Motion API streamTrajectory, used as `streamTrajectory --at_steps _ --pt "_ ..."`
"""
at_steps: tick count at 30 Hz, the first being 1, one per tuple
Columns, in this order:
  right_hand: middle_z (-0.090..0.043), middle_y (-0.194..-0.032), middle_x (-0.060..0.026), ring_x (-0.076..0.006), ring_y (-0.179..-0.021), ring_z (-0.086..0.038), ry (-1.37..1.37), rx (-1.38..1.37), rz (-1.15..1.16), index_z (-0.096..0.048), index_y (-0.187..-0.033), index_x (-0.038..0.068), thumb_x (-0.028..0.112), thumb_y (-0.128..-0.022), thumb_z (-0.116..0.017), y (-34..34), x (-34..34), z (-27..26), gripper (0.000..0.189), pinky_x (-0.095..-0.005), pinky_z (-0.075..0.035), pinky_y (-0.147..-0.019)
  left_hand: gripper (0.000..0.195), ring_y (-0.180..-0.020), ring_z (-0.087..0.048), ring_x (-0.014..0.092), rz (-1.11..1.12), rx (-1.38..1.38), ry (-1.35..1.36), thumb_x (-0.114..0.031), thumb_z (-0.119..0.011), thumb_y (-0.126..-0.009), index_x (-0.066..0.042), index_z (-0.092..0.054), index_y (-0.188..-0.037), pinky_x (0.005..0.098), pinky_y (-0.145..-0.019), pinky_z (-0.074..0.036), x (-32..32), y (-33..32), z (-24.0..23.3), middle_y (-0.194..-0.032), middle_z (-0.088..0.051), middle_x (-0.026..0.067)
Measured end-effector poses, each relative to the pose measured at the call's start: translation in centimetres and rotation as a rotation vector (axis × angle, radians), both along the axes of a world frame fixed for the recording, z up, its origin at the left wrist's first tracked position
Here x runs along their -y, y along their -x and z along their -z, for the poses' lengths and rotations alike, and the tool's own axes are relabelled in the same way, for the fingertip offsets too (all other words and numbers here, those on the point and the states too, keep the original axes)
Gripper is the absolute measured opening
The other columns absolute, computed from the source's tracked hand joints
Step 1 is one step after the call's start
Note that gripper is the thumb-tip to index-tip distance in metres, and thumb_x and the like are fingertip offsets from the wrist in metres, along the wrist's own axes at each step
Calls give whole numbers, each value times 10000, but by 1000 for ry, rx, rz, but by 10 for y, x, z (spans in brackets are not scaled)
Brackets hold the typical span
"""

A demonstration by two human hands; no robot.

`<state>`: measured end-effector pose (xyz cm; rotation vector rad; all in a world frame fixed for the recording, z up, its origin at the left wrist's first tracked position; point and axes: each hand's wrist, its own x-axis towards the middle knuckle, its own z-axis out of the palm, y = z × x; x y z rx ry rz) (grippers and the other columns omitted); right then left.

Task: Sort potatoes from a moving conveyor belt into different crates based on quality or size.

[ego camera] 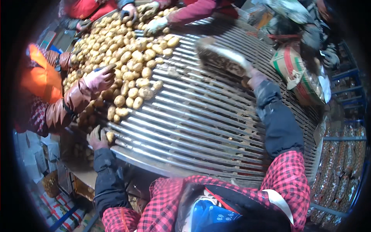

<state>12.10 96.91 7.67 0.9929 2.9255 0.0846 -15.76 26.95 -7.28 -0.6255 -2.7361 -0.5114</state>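
Observation:
A slatted metal sorting table (174,116) spreads out before me, with dirt and bits of debris along its slats. My right hand (256,77) grips the end of a brush (224,59) with dirty bristles, blurred by motion, over the table's upper right part. At the table's left edge, my left hand (98,138) has its fingers spread beside a small potato (109,136); whether they touch is hard to tell. A large heap of potatoes (127,63) covers the table's upper left.
A co-worker's gloved hand (101,77) reaches over the heap from the left. Other co-workers' hands (156,25) touch potatoes at the top. A cardboard box (298,72) stands at the table's right side, near packed bags (337,168) on a blue rack.

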Motion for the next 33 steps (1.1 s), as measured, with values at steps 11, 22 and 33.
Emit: streamTrajectory --at_steps 11,22,33 --pt "-648 -1181 -217 -369 -1032 -657 369 -426 -121 -527 -1403 127 224 -883 -702 37 17 69 557 -463 -536 -867 290 -1094 -616 344 5 28 -283 -162 -637 -892 -26 -687 -1143 455 -990 -453 0 -9 2 -1140 -678 167" --pt "-678 -1149 -214 -350 -1029 -684 105 -398 -34 -477 -1459 138 191 -915 -704 -138 53 21 592 -396 -548 -867 274 -1134 -604 334 -33 -30 -274 -132 -629 -890 -62 -695 -1147 442 -1045 -425 -2 -17 5 -1161 -684 127" --pt "-665 -1027 -194 -380 -908 -668 -166 -111 -291 -477 -1413 73 56 -808 -624 51 59 34 623 -470 -555 -803 210 -959 -595 332 -45 -101 -125 -219 -662 -882 -50 -701 -1000 455 -895 -453 11 -7 17 -991 -676 146"
